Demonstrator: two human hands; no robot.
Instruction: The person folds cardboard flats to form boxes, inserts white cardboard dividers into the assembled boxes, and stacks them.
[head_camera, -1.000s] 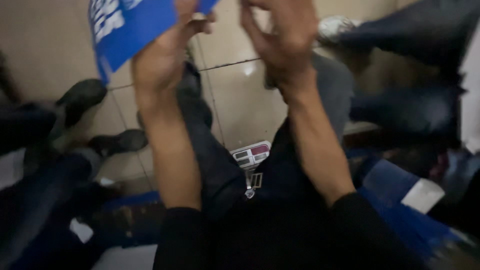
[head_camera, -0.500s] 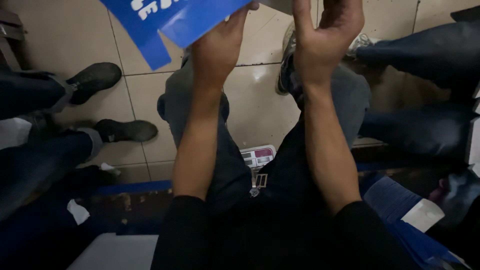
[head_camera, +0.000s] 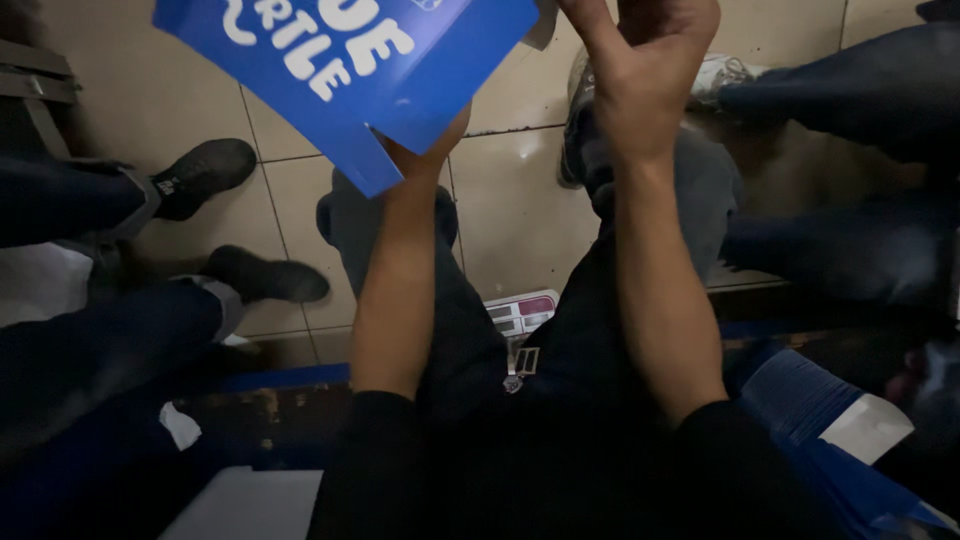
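A blue cardboard sheet (head_camera: 350, 70) with white lettering is raised in front of me, above my knees. My left hand (head_camera: 425, 150) grips its lower edge from behind, so the sheet hides most of the hand. My right hand (head_camera: 645, 70) is lifted at the sheet's right side, fingers curled, thumb by a grey flap (head_camera: 545, 25) at the sheet's corner. Both forearms are bare below black sleeves. The top of the sheet is cut off by the frame.
Beige floor tiles (head_camera: 510, 220) lie below my grey trousers. Another person's legs and black shoes (head_camera: 205, 170) are on the left, and more legs with a pale shoe (head_camera: 720, 75) on the right. Folded blue cardboard (head_camera: 800, 400) lies lower right. A small card (head_camera: 520, 315) hangs at my waist.
The blue sheet has swung to the right and turned its printed face more fully to me. Both hands have risen with it, and my view has tilted.
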